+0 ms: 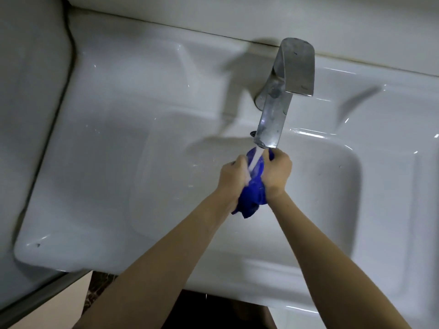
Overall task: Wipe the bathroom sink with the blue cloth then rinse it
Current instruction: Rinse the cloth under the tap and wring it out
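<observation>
- both hands up under the faucet [282, 91], water running from its spout
- left hand [234, 178] wrapped tight around the blue cloth [253, 195], right hand [276, 173] clamped on it from the other side
- cloth bunched between the palms, over the basin of the white sink [332, 186], stream landing on its top
- a corner of cloth hangs below the wrists
</observation>
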A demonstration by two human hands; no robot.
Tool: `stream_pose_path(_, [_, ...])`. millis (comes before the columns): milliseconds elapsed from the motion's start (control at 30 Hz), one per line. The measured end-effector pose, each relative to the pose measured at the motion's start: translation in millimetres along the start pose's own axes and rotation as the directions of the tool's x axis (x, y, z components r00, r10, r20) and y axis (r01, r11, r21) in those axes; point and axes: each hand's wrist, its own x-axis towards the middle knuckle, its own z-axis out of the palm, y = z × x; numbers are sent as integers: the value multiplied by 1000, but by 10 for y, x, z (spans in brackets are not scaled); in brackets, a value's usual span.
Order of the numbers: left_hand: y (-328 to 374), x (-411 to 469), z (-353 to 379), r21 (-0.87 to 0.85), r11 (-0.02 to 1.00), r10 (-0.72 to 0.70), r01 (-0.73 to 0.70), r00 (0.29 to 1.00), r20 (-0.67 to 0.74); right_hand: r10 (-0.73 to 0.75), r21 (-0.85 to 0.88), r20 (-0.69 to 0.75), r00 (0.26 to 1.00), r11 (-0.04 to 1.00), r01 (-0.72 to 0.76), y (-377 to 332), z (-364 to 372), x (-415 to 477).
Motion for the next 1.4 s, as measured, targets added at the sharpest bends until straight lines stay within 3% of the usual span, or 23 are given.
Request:
stream_pose_path(167, [119, 156, -106, -137, 990, 21, -14, 999, 49, -86, 30, 17, 996, 996, 85, -82, 166, -482])
stream_pose_path(300, [-49, 78, -63, -134, 991, 7, 25, 973, 230, -147, -79, -4, 989, 986, 146, -164, 23, -164])
stream_pose_path(400, [-43, 99, -148, -111, 993, -14, 50, 953, 303, -96, 110, -31, 995, 989, 99, -26, -98, -29])
stream_pose_path(500, [32, 184, -198, -190, 981, -5, 48, 976, 219, -63, 197, 24, 998, 979, 57, 38, -54, -233])
stream_pose_path(600, [-41, 273, -169, -232, 971, -23, 56, 989, 143, -211, 57, 183, 960, 977, 204, 20, 56, -453])
stream_pose_path(633, [-81, 276, -149, -236, 971, -7, 50, 984, 180, -271, -42, 218, 938, 957, 286, 17, 69, -455])
stream_pose_path(700, [-141, 250, -138, -242, 969, 20, 47, 964, 265, -259, -122, 170, 951, 952, 281, 45, 53, -319])
stream_pose_path(800, [-127, 264, -177, -218, 976, 74, 3, 936, 343, -167, 125, 132, 977, 981, 151, 179, -58, -159])
stream_pose_path(833, [-111, 289, -207, -218, 976, 91, -18, 940, 329, -167, 177, 160, 973, 975, 138, 213, -86, -190])
stream_pose_path(933, [-87, 326, -269, -171, 983, 95, -60, 974, 206, -214, 108, 288, 933, 976, 190, 235, -91, -363])
stream_pose_path(1067, [-85, 204, -329, 138, 971, 190, -196, 980, 55, -186, 196, 265, 946, 971, 136, 147, -130, -443])
stream_pose_path(1133, [-36, 76, -455, 362, 887, 294, -287, 955, 37, -157, 271, 253, 955, 959, 86, 96, -196, -516])
stream_pose_path(1233, [62, -180, -700, 593, 610, 556, -525, 817, 152, -177, 310, 254, 951, 946, 93, -8, -314, -681])
stream_pose_path(1300, [159, -432, -800, 653, 398, 694, -645, 677, 245, -170, 283, 229, 958, 954, 102, -100, -387, -785])
stream_pose_path(1400, [391, -805, -785, 680, -8, 835, -733, 370, 408, -120, 279, 140, 983, 957, 77, -198, -525, -900])
